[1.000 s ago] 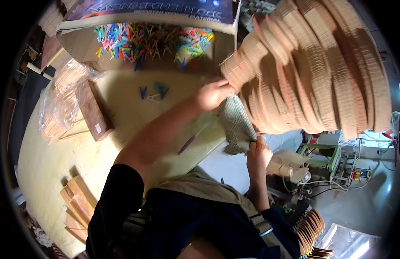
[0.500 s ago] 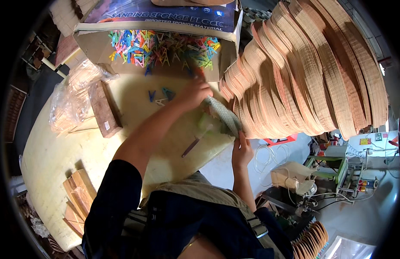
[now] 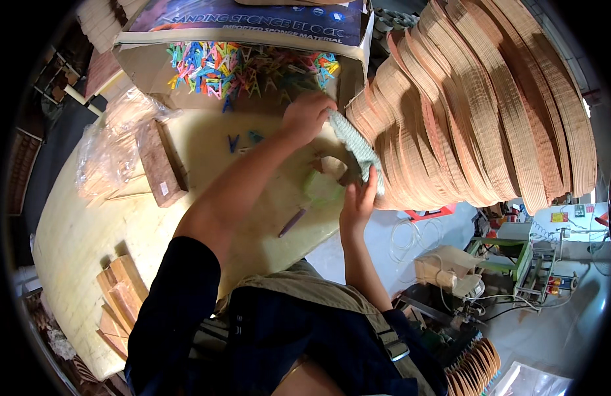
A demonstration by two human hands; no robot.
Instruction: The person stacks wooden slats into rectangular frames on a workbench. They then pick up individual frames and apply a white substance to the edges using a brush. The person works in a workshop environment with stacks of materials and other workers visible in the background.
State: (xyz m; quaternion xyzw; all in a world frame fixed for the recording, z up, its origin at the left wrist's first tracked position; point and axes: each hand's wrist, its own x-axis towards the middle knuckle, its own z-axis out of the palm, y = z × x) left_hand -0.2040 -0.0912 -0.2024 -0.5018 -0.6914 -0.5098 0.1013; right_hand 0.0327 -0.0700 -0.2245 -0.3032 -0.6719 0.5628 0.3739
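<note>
We hold a cloth (image 3: 348, 140), grey-green and textured, in a long narrow fold slanting between our two hands. The fingers of our left hand (image 3: 310, 117) are clamped on its upper end. Those of our right hand (image 3: 359, 200) lie along the front of its lower end; whether they pinch it we cannot tell.

Just right of both sets of fingers rises the stack (image 3: 470, 112) of thin, wavy wood strips, the cloth close along its near side. Beyond our left fingers sits an open box (image 3: 139, 71) with a heap of bright pegs (image 3: 216, 69) in it. Left of those fingers, a few loose pegs (image 3: 233, 143) lie on the table (image 3: 74, 257).

To the left of our right fingers is a pale green thing (image 3: 320, 187), too unclear to name, and below it lies a slim tool (image 3: 292, 223) with a purple handle. Well left of our fingers we see a brown block (image 3: 161, 165) beside a clear bag (image 3: 107, 155) of sticks. Farthest from the fingers, toward our left elbow, lie some boards (image 3: 124, 290).
</note>
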